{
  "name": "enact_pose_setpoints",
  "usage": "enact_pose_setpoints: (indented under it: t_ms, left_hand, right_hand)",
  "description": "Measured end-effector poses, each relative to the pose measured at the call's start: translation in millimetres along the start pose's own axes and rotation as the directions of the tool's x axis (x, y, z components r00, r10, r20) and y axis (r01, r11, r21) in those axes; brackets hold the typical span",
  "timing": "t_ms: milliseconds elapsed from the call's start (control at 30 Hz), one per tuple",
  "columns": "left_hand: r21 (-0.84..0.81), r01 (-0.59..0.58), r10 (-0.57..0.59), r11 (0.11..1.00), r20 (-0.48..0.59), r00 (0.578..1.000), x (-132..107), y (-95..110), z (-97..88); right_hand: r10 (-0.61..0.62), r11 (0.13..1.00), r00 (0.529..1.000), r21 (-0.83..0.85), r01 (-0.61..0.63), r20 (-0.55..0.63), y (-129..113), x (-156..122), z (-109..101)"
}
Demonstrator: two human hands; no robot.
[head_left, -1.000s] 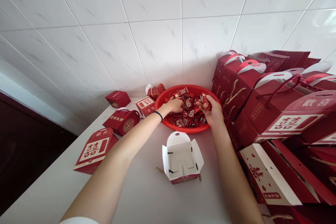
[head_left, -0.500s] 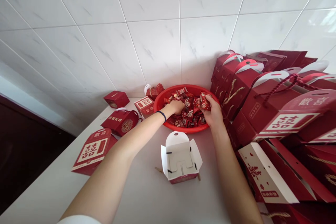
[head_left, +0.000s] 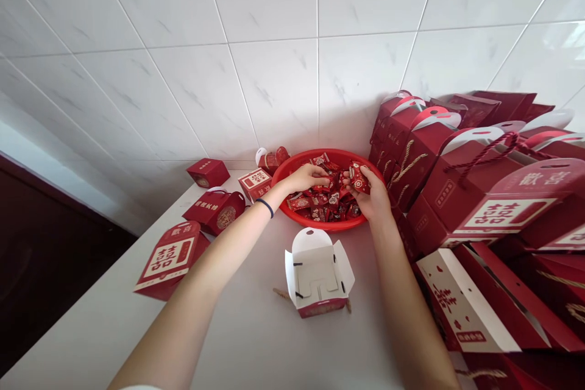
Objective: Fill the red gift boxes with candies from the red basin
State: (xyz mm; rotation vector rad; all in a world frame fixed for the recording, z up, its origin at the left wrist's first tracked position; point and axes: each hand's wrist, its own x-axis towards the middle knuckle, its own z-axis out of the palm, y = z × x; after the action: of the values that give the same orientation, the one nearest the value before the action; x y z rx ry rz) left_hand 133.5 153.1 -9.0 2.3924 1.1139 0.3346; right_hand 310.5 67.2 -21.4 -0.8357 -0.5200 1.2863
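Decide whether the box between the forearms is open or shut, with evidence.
Open: the box has its white flaps standing apart, leaving its inside visible.

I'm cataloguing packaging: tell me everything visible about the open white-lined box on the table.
The box looks like folded cardboard, red outside, white inside, with dark marks. It sits upright on the table, flaps spread, a rounded, holed flap nearest the red basin. Tan cord shows at both sides. Nothing shows inside.

Under left grip (head_left: 307,178), one red plastic basin (head_left: 326,226), uncountably many wrapped sweets (head_left: 319,213); nearer, one open gift box (head_left: 322,306); leftward, at least four closed boxes (head_left: 212,210); rightward, many overlapping cartons (head_left: 461,192).
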Motion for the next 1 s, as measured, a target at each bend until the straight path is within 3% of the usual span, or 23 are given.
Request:
enact_pose_setpoints:
  t_ms: [200, 300, 367, 467, 533, 600, 700, 800, 867, 1000]
  left_hand:
    - [-0.424, -0.029, 0.007, 0.905, -0.053, 0.999, -27.7, 9.1, -6.7]
    - [-0.491, 0.006, -0.003, 0.871, 0.007, 1.0, -43.2, 16.1, -11.5]
    - [-0.502, 0.017, 0.045, 0.865, 0.112, 0.993, -56.5, 24.3, -15.9]
    - [-0.456, 0.002, 0.168, 0.89, 0.331, 0.929, -80.7, 42.7, -21.3]
    - [-0.354, -0.011, 0.171, 0.935, 0.423, 0.89, -97.3, 55.8, -22.4]
    - [-0.203, -0.019, 0.107, 0.979, 0.43, 0.897, -112.5, 66.0, -21.6]
    - [-0.014, -0.012, 0.016, 1.0, 0.341, 0.94, -131.7, 71.7, -18.8]
    - [0.1, 0.01, -0.035, 0.995, 0.258, 0.965, -148.6, 68.8, -16.7]
    - [0.139, 0.04, -0.07, 0.99, 0.223, 0.972, -158.4, 65.1, -15.8]
    - [0.113, 0.07, -0.096, 0.991, 0.239, 0.966, -169.3, 56.8, -14.5]
  right_hand:
    - [0.02, 0.999, 1.0, -0.037, -0.019, 0.023, -1.4, -4.9, 2.5]
    - [0.038, 0.998, 0.998, -0.059, -0.035, 0.043, -3.7, -8.3, 3.6]
    - [0.047, 0.995, 0.996, -0.096, -0.039, 0.079, -7.0, -11.4, 4.8]
    - [0.025, 0.985, 0.986, -0.175, 0.004, 0.167, -13.8, -18.6, 8.3]
    - [0.005, 0.976, 0.977, -0.213, 0.041, 0.212, -18.5, -25.7, 11.8]
    - [0.006, 0.967, 0.969, -0.249, 0.058, 0.246, -22.9, -34.6, 15.3]
    - [0.032, 0.949, 0.935, -0.304, 0.082, 0.353, -29.3, -50.4, 18.6]
    - [0.07, 0.896, 0.847, -0.407, 0.179, 0.527, -37.3, -67.1, 19.8]
    - [0.131, 0.815, 0.756, -0.504, 0.286, 0.641, -42.7, -77.3, 21.2]
    - [0.391, 0.607, 0.483, -0.614, 0.504, 0.783, -46.6, -91.7, 28.3]
